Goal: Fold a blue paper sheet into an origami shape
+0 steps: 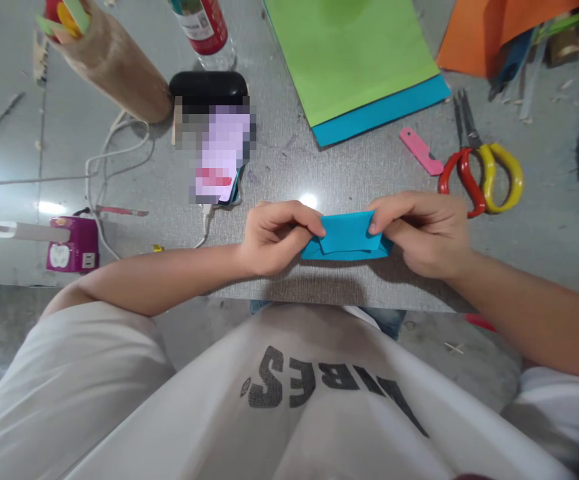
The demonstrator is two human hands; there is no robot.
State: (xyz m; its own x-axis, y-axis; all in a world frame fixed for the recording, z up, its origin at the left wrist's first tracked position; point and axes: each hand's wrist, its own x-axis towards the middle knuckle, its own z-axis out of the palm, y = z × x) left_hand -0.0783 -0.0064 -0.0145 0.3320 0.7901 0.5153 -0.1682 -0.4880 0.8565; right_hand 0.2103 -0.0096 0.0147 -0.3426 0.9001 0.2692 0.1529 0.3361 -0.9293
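A small folded piece of blue paper (350, 233) is held just above the table near its front edge. My left hand (282, 237) pinches its left end between thumb and forefinger. At the other end, the thumb and fingers of my right hand (422, 230) grip the upper right corner. The paper has a flat panel on top and slanting folds along its lower side. To the right of my right hand lie scissors (484, 170) with red and yellow handles, beside a pink folding cutter (420, 151).
Green sheets (359, 60) rest over a blue sheet (384, 112) at the back. Left of centre are a phone (222, 153) with a cable, a black case (209, 88), a bottle (202, 27) and a brown cylindrical holder (114, 63). A purple power adapter (72, 245) stands far left; orange paper (474, 40) lies back right.
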